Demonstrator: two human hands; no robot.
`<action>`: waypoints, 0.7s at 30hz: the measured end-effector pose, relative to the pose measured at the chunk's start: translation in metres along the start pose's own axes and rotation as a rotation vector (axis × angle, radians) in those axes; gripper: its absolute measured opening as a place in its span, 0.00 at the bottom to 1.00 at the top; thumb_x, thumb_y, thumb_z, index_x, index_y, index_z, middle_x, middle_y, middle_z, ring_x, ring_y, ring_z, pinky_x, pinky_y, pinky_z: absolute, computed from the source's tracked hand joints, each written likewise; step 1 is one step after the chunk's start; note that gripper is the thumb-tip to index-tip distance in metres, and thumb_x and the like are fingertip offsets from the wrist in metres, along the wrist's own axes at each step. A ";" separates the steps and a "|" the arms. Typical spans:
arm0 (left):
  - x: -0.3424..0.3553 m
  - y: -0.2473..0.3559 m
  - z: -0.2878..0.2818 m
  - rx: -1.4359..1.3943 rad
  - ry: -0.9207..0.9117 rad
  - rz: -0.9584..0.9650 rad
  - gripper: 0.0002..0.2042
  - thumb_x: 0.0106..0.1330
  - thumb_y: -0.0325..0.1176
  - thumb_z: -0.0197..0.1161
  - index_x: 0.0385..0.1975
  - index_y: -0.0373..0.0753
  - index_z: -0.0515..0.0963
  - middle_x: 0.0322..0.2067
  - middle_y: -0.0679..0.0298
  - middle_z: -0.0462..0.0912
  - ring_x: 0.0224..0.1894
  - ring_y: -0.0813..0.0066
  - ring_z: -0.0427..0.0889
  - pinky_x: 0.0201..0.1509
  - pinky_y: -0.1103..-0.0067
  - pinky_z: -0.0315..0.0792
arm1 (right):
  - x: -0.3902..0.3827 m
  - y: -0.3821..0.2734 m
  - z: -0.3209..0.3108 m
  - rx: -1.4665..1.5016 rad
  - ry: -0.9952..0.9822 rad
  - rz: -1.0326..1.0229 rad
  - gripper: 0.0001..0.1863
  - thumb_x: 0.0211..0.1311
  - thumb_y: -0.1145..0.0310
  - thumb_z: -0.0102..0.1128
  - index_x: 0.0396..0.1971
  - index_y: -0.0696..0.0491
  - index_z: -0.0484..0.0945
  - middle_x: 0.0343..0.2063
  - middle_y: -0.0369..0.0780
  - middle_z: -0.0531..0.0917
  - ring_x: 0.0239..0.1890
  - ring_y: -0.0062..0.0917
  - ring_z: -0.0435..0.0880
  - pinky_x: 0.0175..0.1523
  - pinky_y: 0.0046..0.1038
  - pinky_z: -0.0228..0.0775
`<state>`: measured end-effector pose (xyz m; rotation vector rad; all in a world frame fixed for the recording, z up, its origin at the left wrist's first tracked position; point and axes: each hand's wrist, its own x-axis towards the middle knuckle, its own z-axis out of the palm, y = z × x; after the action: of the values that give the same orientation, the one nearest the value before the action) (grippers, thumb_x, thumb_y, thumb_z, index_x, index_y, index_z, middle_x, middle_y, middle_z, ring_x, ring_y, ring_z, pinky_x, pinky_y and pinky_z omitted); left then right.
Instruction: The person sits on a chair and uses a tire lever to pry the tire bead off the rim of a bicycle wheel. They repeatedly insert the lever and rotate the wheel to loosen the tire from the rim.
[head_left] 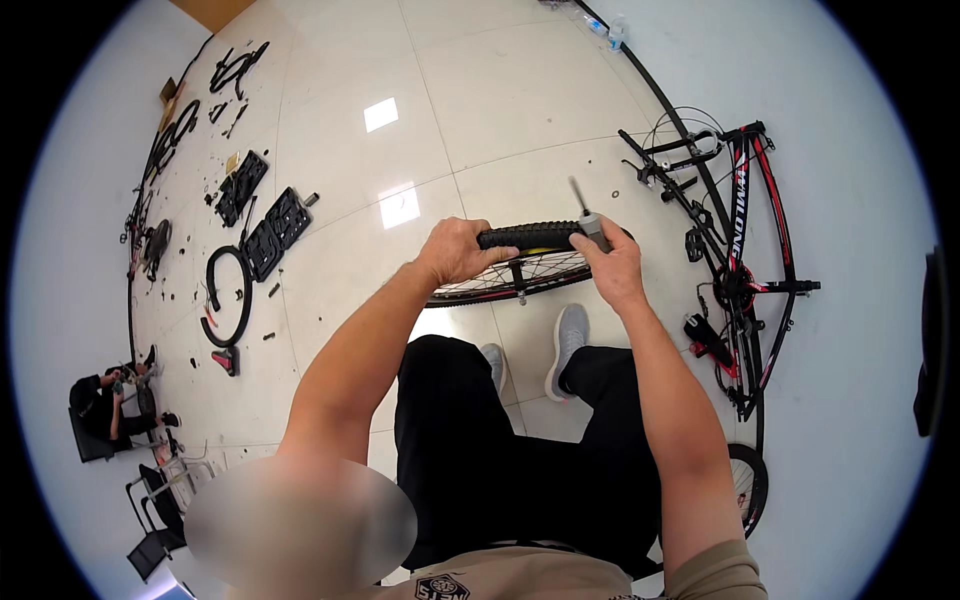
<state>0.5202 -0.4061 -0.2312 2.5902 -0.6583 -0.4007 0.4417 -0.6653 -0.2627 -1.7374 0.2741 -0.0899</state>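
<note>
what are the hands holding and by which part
The left hand grips the bicycle wheel by its tyre; the right hand holds a thin-shafted tool by its grey handle.

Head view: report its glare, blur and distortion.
Head view: two white reflections glare off the floor, whose seams bow fisheye-fashion; corners fall black; a blurred oval hides part of the lower left; the tyre looks fairly sharp, its tread distinct.
</note>
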 end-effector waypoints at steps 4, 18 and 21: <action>-0.008 -0.006 -0.007 -0.054 -0.014 -0.053 0.30 0.60 0.64 0.68 0.33 0.35 0.86 0.22 0.50 0.84 0.30 0.52 0.86 0.41 0.63 0.80 | -0.041 -0.027 0.008 -0.101 0.185 0.095 0.17 0.62 0.66 0.67 0.48 0.58 0.81 0.37 0.43 0.86 0.39 0.30 0.84 0.48 0.31 0.74; -0.008 -0.003 -0.005 -0.095 -0.005 -0.028 0.29 0.61 0.62 0.67 0.29 0.34 0.84 0.20 0.49 0.83 0.29 0.49 0.84 0.41 0.62 0.78 | -0.081 -0.075 -0.016 -0.660 -0.165 -0.334 0.14 0.60 0.69 0.63 0.45 0.57 0.83 0.33 0.48 0.85 0.37 0.47 0.84 0.43 0.44 0.76; -0.004 -0.001 -0.006 -0.068 -0.024 -0.045 0.29 0.61 0.63 0.67 0.29 0.35 0.85 0.21 0.50 0.83 0.30 0.49 0.85 0.41 0.62 0.78 | -0.073 -0.085 -0.012 -0.745 -0.205 -0.373 0.12 0.60 0.69 0.62 0.43 0.56 0.83 0.31 0.46 0.84 0.35 0.45 0.84 0.41 0.44 0.76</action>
<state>0.5192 -0.4012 -0.2252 2.5434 -0.5849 -0.4615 0.3799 -0.6463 -0.1700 -2.5033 -0.2046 -0.0851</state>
